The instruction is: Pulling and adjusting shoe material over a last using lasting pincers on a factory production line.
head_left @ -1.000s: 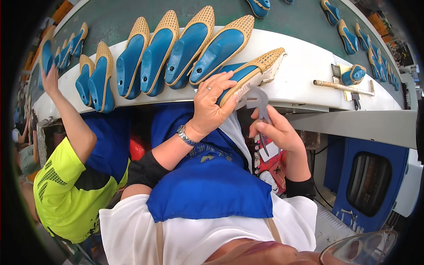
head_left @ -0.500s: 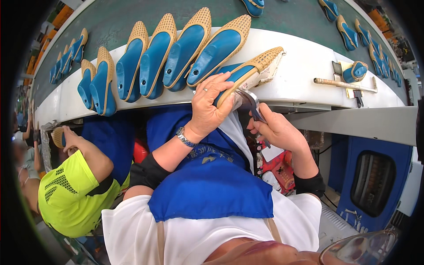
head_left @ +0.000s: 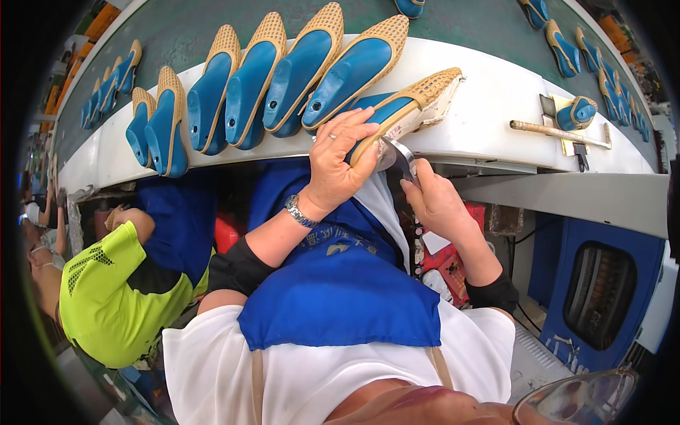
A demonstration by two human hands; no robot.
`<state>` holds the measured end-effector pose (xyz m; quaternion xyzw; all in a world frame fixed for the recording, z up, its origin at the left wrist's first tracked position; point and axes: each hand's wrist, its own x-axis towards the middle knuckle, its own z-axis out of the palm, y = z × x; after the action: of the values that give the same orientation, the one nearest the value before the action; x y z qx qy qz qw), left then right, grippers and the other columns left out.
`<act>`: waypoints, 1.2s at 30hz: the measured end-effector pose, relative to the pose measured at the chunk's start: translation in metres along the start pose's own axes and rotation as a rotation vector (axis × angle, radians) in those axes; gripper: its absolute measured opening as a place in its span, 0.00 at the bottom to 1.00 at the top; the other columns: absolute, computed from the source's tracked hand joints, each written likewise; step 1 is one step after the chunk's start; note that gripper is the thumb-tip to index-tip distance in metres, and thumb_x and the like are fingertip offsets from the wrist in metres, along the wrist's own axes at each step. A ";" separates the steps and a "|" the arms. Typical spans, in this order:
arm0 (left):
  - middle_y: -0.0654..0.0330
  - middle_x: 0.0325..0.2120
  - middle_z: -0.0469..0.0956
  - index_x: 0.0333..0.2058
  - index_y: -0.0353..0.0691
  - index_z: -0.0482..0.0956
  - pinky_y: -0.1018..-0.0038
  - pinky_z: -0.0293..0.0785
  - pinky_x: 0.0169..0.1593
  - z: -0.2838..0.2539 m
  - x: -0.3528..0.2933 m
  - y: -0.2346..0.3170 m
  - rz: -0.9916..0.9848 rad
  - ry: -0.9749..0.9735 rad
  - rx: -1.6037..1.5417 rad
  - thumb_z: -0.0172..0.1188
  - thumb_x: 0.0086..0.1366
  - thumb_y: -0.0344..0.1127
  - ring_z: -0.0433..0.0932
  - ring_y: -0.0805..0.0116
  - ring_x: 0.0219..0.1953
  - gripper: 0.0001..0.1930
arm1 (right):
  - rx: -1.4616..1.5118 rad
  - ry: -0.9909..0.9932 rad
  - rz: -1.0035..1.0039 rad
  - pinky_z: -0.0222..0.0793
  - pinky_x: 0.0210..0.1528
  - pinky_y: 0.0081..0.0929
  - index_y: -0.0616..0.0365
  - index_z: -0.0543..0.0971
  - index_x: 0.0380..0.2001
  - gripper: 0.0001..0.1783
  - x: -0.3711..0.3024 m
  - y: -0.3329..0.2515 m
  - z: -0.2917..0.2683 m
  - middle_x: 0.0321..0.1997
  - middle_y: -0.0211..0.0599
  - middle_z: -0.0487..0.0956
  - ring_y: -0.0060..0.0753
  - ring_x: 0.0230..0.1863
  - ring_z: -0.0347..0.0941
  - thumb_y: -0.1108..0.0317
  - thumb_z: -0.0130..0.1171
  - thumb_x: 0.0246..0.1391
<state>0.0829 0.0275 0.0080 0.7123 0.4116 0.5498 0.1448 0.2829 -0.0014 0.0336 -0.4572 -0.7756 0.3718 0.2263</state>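
My left hand (head_left: 340,157) is closed round the heel end of a woven tan shoe (head_left: 421,91) with a blue last inside. The shoe lies tilted on its side at the white bench edge, toe pointing up and right, its pale underside partly showing. In my right hand (head_left: 438,200) is a metal tool (head_left: 401,150) with a curved shiny head and a dark handle, like pincers. Its head meets the shoe's underside just beside my left fingers. My grip hides most of the handle. Left of this shoe stands a row of several similar shoes on blue lasts (head_left: 350,81).
The white bench ledge (head_left: 489,117) borders a green conveyor surface (head_left: 467,25) carrying more shoes. At the right lie a long-handled hammer (head_left: 559,134) and a blue last piece (head_left: 577,113). A co-worker in a yellow shirt (head_left: 106,297) sits close on my left. A blue machine (head_left: 602,283) stands right.
My right hand has turned and closed more tightly round the tool, its head still at the shoe. The view has shifted slightly. The co-worker's arm has lowered.
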 end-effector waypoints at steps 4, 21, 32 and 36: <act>0.50 0.46 0.77 0.38 0.35 0.77 0.65 0.66 0.55 0.000 -0.004 0.000 0.000 -0.004 0.018 0.60 0.51 0.26 0.74 0.55 0.50 0.13 | 0.019 0.116 -0.047 0.67 0.28 0.46 0.64 0.63 0.36 0.11 -0.002 -0.003 0.006 0.26 0.55 0.75 0.61 0.30 0.72 0.74 0.54 0.53; 0.49 0.45 0.77 0.38 0.35 0.78 0.65 0.66 0.55 0.000 -0.003 -0.002 -0.028 0.005 -0.031 0.61 0.51 0.25 0.74 0.54 0.50 0.13 | 0.048 -0.093 0.157 0.64 0.36 0.50 0.64 0.63 0.39 0.12 -0.003 -0.009 -0.008 0.32 0.62 0.74 0.66 0.37 0.69 0.72 0.50 0.55; 0.49 0.44 0.78 0.37 0.35 0.78 0.65 0.68 0.54 -0.001 -0.002 -0.001 -0.006 0.011 -0.028 0.62 0.50 0.25 0.74 0.55 0.49 0.13 | 0.024 -0.079 0.139 0.65 0.36 0.49 0.64 0.63 0.38 0.10 0.001 -0.009 -0.002 0.31 0.61 0.74 0.66 0.37 0.70 0.72 0.50 0.55; 0.49 0.44 0.78 0.37 0.35 0.78 0.65 0.68 0.53 0.000 -0.001 -0.002 0.007 0.023 -0.030 0.62 0.49 0.24 0.75 0.55 0.48 0.13 | -0.029 0.041 0.083 0.66 0.34 0.47 0.63 0.64 0.37 0.09 0.000 -0.004 0.011 0.29 0.58 0.75 0.63 0.34 0.71 0.73 0.51 0.55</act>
<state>0.0822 0.0280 0.0055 0.7051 0.4023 0.5646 0.1489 0.2728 -0.0064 0.0296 -0.4999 -0.7564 0.3600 0.2200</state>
